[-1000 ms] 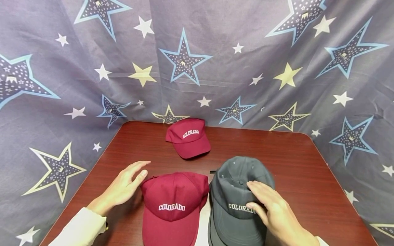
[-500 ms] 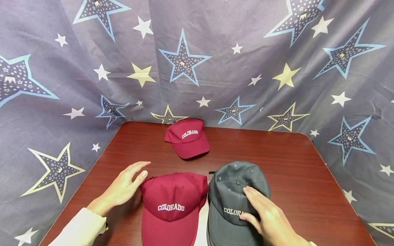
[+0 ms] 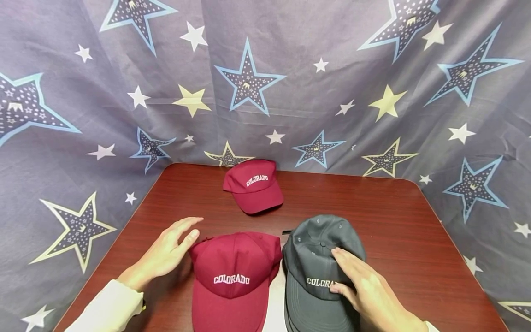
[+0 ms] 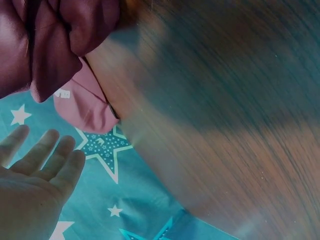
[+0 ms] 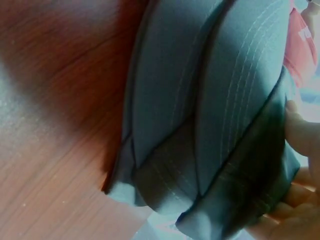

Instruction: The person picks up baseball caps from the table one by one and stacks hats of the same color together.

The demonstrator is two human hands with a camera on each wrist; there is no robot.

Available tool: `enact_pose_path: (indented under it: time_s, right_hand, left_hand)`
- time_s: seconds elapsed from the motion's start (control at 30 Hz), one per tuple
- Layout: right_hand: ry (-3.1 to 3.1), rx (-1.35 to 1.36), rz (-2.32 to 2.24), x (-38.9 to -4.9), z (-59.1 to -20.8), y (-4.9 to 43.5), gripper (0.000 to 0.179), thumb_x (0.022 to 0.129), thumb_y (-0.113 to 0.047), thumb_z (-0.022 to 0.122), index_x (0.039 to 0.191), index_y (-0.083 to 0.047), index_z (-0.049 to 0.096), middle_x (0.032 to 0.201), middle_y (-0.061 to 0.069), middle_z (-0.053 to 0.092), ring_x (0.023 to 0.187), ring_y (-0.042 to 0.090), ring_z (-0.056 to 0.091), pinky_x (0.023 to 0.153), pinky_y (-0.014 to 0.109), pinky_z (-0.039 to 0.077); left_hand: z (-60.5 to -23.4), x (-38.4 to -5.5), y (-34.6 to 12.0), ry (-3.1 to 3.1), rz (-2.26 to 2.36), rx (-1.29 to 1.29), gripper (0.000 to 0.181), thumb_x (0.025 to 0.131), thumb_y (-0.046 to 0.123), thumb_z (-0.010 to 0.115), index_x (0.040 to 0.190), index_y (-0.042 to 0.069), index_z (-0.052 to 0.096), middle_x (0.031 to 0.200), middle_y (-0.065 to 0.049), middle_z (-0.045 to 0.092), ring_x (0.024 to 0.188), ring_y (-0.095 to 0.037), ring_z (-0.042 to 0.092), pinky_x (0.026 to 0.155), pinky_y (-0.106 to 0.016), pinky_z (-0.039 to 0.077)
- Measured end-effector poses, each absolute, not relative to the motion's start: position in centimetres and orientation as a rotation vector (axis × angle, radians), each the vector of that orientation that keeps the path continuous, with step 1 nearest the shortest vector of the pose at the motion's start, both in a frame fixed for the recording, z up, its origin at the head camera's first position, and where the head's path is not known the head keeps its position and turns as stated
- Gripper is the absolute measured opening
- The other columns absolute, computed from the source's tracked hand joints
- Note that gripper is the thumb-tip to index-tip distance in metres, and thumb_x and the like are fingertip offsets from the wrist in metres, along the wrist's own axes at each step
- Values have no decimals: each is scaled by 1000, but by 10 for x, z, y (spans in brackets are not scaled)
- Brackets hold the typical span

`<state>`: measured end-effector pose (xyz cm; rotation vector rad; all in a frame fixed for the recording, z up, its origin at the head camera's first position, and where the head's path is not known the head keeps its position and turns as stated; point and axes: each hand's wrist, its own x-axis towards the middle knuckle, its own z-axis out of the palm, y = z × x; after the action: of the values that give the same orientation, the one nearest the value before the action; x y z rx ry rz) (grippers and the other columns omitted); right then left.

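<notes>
A dark grey cap point(image 3: 319, 263) lettered "COLORADO" lies at the near right, on top of a stack of grey caps; layered brims point(image 5: 240, 85) show in the right wrist view. My right hand point(image 3: 373, 290) rests on the right side of its crown, fingers fairly straight and thumb over the lettering. Left of it sits a maroon cap point(image 3: 236, 272) with the same word. Beside that cap's left edge, my left hand point(image 3: 168, 251) is spread with nothing in it. In the left wrist view, this hand point(image 4: 40, 185) is apart from the maroon fabric point(image 4: 55, 45).
Another maroon cap point(image 3: 254, 185) lies at the back edge of the brown wooden table point(image 3: 373, 207). A white surface point(image 3: 274, 304) shows between the two near caps. Behind and at the sides hangs a grey star-print cloth point(image 3: 290, 92).
The top grey cap and my right hand have shifted slightly left and toward me, then a little back to the right. My left hand and the maroon caps have stayed put.
</notes>
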<state>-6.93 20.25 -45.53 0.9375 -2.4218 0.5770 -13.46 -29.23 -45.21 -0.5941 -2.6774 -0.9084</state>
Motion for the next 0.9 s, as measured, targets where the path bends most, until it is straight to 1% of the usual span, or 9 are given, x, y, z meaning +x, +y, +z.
enact_pose_path:
  time_s: [0.1,0.17,0.23,0.33,0.47,0.6,0.73,0.8,0.9]
  right_hand:
    - [-2462,927,562,-69,-456,204,74,83,-37,81,141,1,58,139,16,62,128,30,59,118,16,24]
    - [-2459,929,553,-69,-456,204,75,81,-36,82,141,1,58,139,16,62,127,30,59,118,16,24]
    - [-2447,932,548,-69,-456,204,73,84,-40,79,141,1,58,138,16,62,126,30,60,118,16,24]
    - [-2412,945,536,-69,-457,204,70,92,-48,71,141,0,59,136,15,63,123,29,61,117,16,25]
    - [-2373,957,524,-69,-459,204,69,95,-54,64,140,-1,60,134,14,65,120,28,62,116,15,26]
    - [-2380,955,515,-69,-461,204,70,92,-52,69,139,-1,60,134,13,65,120,27,62,115,15,26]
    - [-2428,951,519,-68,-458,204,73,86,-44,78,140,0,59,136,14,64,123,29,61,116,16,26]
    - [-2447,945,526,-67,-456,205,74,84,-42,80,140,1,59,138,14,63,125,30,60,117,18,26]
    - [-2460,937,539,-65,-453,206,73,86,-43,78,141,1,58,140,14,62,127,31,58,118,19,26]
  left_hand:
    - [-451,-135,-292,-2677,-912,-595,40,106,25,57,144,15,58,142,-8,59,134,-29,52,112,-25,32]
    - [-451,-135,-291,-2674,-917,-598,40,106,24,57,144,15,58,142,-8,59,134,-29,52,112,-23,31]
    - [-451,-135,-291,-2678,-924,-597,40,106,25,57,144,15,58,143,-8,58,134,-30,52,112,-21,29]
    - [-451,-135,-290,-2683,-931,-596,40,106,25,56,145,15,57,143,-10,58,135,-30,51,112,-22,30]
    - [-451,-135,-289,-2697,-935,-590,40,106,26,56,145,16,57,144,-10,58,135,-29,51,113,-29,32]
    - [-450,-135,-289,-2706,-935,-581,40,106,26,57,145,17,57,144,-9,58,135,-29,51,112,-40,36]
    - [-449,-136,-288,-2709,-930,-579,40,105,26,58,144,16,58,143,-8,58,135,-29,51,109,-51,38]
    - [-449,-136,-287,-2709,-927,-581,41,105,26,58,144,16,58,143,-8,58,134,-29,51,109,-54,38]
    - [-449,-137,-287,-2706,-924,-587,41,105,26,58,144,16,58,143,-8,58,134,-30,51,108,-55,38]
